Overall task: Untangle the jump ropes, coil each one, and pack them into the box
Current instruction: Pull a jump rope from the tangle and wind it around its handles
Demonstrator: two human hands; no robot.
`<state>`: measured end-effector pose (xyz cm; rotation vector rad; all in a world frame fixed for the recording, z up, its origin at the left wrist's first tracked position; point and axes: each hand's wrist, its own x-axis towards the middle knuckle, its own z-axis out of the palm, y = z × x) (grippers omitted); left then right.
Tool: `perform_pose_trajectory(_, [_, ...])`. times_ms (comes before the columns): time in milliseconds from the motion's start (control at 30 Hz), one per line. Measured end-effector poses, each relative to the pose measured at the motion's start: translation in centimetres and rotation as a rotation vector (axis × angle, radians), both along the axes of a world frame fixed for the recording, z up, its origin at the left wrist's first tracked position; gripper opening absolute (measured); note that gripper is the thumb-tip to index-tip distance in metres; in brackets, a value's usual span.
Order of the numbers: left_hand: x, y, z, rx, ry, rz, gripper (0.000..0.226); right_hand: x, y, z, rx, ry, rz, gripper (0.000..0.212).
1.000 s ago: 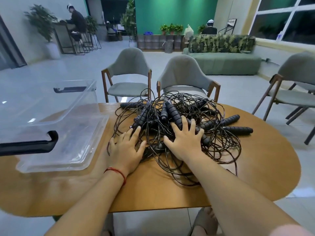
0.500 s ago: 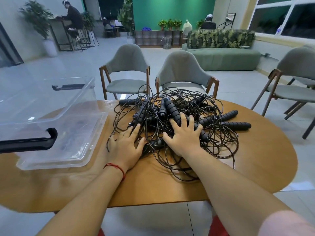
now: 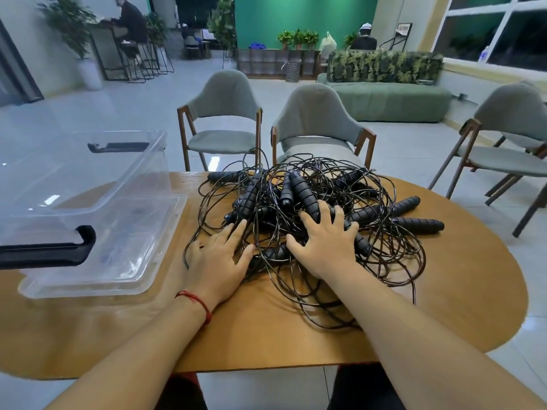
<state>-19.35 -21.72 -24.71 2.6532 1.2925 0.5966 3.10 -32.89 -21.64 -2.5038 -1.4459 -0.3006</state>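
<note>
Sprawling over the middle of the wooden counter (image 3: 444, 306), the jump ropes (image 3: 370, 214) form one heaped knot. Thin, glossy dark cords loop in every direction, and ribbed black handles (image 3: 299, 187) poke out at many angles, two of them jutting toward the right of the frame. The heap lies just right of the box (image 3: 139, 184), a clear plastic tub at the left of the frame with a black latch (image 3: 50, 247) at its near end and another at its far end.

The ropes cannot be counted, because cords and handles cross one another and the lower layers are buried. The box's near left corner runs off the frame edge.

Both bare forearms reach in from the bottom of the frame. The left hand (image 3: 219, 255), with a red string bracelet (image 3: 195, 301) at the wrist, lies palm down at the heap's left edge, fingers straight and spread, fingertips touching cords. The right hand (image 3: 328, 241) rests palm down on top of the heap, fingers splayed across handles and cords. Neither hand grips anything.
</note>
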Motion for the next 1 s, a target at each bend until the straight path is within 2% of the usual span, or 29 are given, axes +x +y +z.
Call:
perform_pose_trajectory(433, [-7.7, -14.1, 0.3, -0.022, -0.044, -0.027, 0.068, -7.5, -13.8, -0.9, 0.091, -0.067, -0.028, 0.075])
perform_pose_trajectory(1000, [-8.1, -15.1, 0.5, 0.082, -0.078, 0.025, 0.071, -8.0, -13.8, -0.8, 0.091, -0.047, -0.012, 0.075])
